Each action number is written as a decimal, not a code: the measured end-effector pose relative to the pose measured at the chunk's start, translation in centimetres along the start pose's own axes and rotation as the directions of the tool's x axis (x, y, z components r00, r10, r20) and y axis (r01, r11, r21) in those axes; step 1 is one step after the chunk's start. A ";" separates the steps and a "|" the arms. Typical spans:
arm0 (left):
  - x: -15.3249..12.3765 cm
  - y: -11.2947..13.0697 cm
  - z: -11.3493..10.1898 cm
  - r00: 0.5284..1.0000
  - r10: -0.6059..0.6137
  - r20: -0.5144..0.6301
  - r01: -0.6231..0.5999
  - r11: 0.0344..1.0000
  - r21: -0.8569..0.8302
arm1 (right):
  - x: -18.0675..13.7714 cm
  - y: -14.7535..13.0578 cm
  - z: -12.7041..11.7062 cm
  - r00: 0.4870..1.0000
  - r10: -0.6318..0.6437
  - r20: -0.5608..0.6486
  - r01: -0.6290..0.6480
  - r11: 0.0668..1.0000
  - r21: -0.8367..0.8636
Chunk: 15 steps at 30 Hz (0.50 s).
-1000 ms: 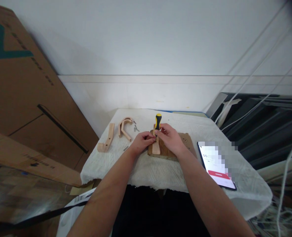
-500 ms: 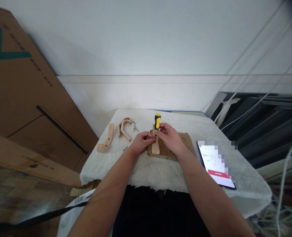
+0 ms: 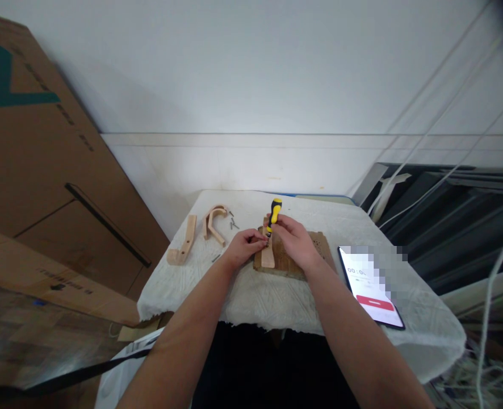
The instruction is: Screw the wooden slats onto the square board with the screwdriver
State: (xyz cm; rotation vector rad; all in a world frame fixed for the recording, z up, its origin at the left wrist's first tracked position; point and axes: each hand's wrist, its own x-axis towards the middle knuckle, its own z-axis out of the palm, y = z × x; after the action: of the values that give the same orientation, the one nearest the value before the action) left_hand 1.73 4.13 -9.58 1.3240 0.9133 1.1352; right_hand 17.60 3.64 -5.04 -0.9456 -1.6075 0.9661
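Note:
My right hand (image 3: 296,240) is closed around a short screwdriver (image 3: 276,211) with a yellow and black handle. It leans slightly right, its tip down at a pale wooden piece (image 3: 268,259) lying on a brown board (image 3: 289,264). Beside that tip, the fingers of my left hand (image 3: 245,248) are pinched together against the wooden piece; whatever is between them is too small to make out. Left of my hands lie a J-shaped wooden hook (image 3: 187,241) and more curved wooden hooks (image 3: 213,222). Several loose screws (image 3: 233,223) rest near them.
A phone (image 3: 368,287) with a lit screen lies on the white tablecloth (image 3: 272,301) at the right. One large cardboard box (image 3: 85,170) stands left of the table. White cables (image 3: 485,324) hang at the right, before dark panels (image 3: 460,210).
The screwdriver handle has tipped a little to the right, and my right hand has shifted slightly with it. My left hand stays at the tip. The whole view has shifted slightly.

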 end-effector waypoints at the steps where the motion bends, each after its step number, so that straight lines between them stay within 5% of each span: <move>1: 0.0 0.0 0.0 1.000 0.001 0.002 -0.001 1.000 0.004 | 0.0 0.2 0.0 1.000 -0.007 0.001 0.007 1.000 -0.027; 6: 0.1 -0.2 -0.2 1.000 0.013 -0.002 -0.013 0.999 0.034 | 0.1 1.0 0.1 0.999 0.026 -0.044 -0.033 0.989 -0.142; 15: 0.1 -0.3 -0.1 1.000 0.016 0.017 -0.016 1.000 -0.001 | 0.1 0.7 0.2 0.999 -0.016 -0.043 0.012 0.997 -0.080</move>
State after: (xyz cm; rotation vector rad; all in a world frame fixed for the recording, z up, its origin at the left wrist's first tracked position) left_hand 1.69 4.31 -9.92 1.3397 0.8913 1.1349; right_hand 17.49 3.97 -5.73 -1.0019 -1.6239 0.8715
